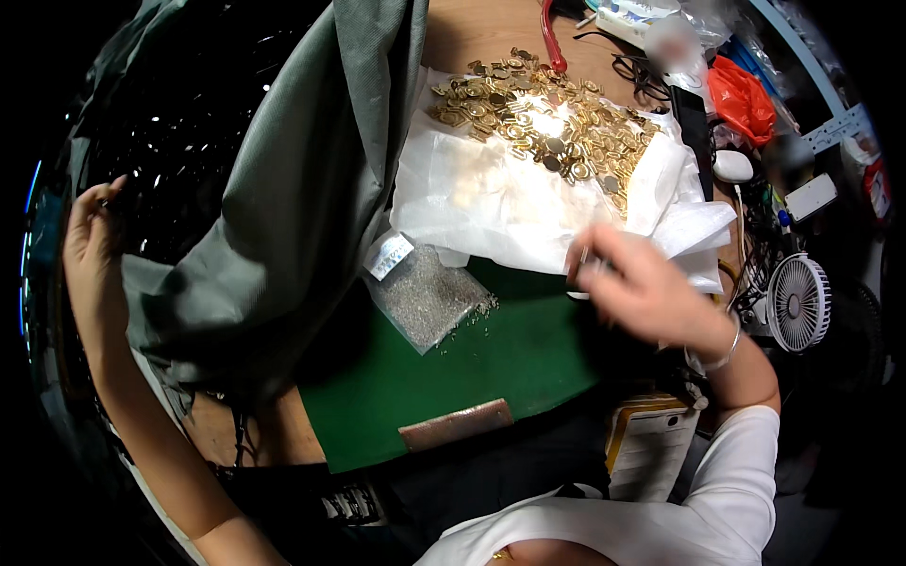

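My left hand [92, 231] is raised at the far left, beside a grey-green cloth [311, 160]. Its fingers are curled together, and I cannot make out what they hold. Over the front right edge of a white plastic sheet [519, 226], my right hand [642, 288] is closed, slightly blurred. A bit of something shiny shows at its fingertips, too small to name. A heap of small gold-coloured metal pieces [557, 127] lies on the sheet. Between my hands, a clear bag [422, 297] of tiny silvery pieces rests on a green mat [396, 396], some spilled from its right side.
A copper-coloured flat bar [455, 425] lies at the mat's front edge. Along the right stand a small white fan [799, 302], a red plastic bag [741, 99], a white case [733, 166] and tangled cables. A red-handled tool [552, 42] lies behind the heap.
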Available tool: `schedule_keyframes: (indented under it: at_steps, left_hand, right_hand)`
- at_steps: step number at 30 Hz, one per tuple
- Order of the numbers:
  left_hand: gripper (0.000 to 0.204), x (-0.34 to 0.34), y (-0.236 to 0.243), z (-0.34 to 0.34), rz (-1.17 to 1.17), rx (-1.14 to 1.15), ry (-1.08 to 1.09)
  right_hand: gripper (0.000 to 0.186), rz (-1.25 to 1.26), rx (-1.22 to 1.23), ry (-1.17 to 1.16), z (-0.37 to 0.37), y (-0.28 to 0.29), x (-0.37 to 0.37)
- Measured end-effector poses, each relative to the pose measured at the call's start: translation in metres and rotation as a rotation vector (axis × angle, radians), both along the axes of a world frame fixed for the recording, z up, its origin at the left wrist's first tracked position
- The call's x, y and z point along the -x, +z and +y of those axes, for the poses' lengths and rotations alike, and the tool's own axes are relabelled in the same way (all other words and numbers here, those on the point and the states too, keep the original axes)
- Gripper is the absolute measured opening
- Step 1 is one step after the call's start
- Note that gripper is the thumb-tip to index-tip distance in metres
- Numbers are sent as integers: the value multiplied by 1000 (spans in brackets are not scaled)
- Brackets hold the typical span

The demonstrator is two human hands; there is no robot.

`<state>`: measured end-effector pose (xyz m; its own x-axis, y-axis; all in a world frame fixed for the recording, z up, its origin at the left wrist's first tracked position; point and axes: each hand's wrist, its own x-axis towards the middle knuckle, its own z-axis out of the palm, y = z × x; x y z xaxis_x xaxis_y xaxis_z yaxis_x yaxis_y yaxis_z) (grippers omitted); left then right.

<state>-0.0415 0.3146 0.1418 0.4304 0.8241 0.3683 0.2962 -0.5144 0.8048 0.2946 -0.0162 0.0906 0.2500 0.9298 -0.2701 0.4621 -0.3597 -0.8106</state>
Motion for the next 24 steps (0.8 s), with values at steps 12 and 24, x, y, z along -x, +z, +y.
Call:
schedule_keyframes:
  at_steps: [12,24]
  left_hand:
    - [58,42,39,-193,-419,74,45]
    - [80,-30,-57,-302,-264,353,-90]
  right_hand:
    - [11,-1059,-140,75,84,-53,-50]
    - [14,334,-50,214,-16,7,42]
